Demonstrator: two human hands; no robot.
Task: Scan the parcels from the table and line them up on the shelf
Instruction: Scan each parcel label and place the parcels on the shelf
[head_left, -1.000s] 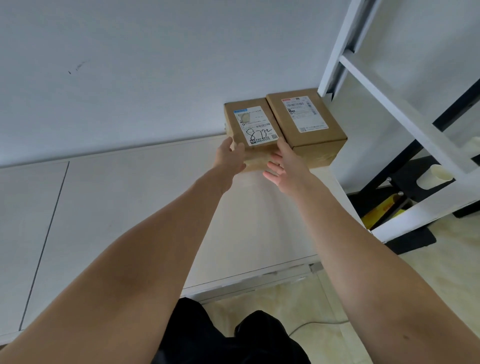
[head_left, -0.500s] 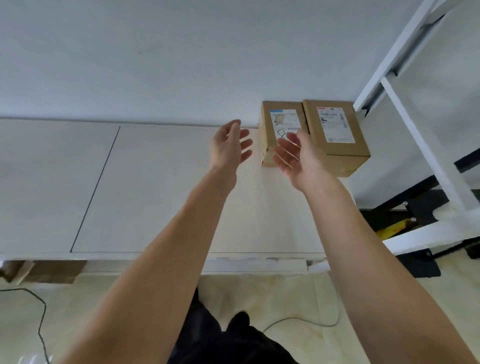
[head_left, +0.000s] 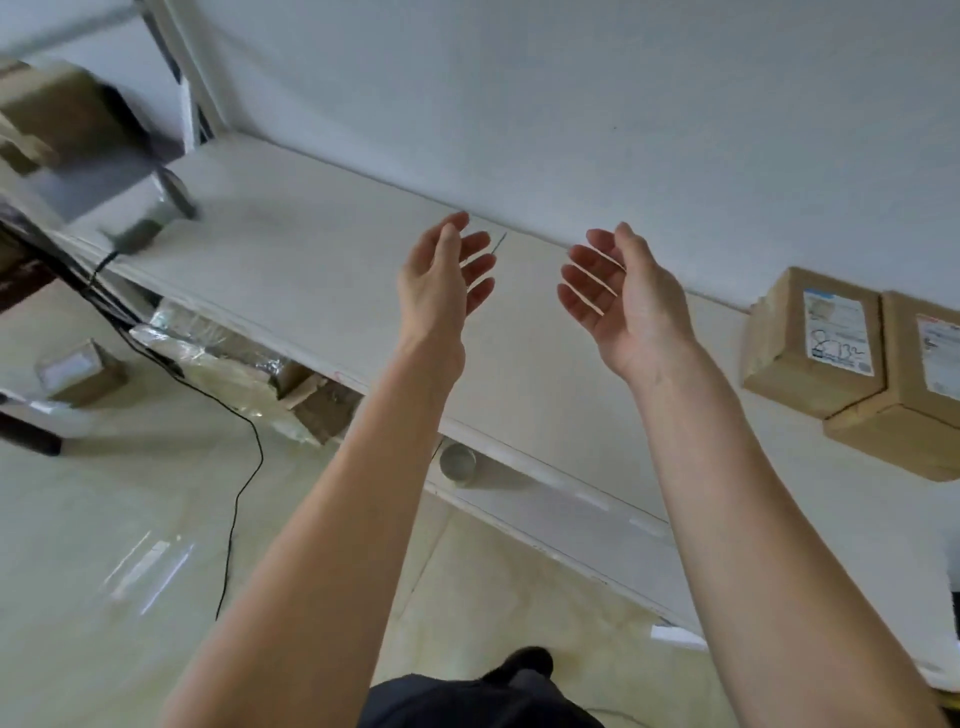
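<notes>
above the shelf (head_left: 311, 270) both grips (head_left: 441, 291) (head_left: 618, 306) spread apart, parcels (head_left: 810, 343) right.

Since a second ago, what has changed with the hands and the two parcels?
Both hands let go: the left hand and right hand drew back from the handwritten-label parcel, now open and empty. That parcel and its neighbour parcel stayed side by side on the shelf.
</notes>
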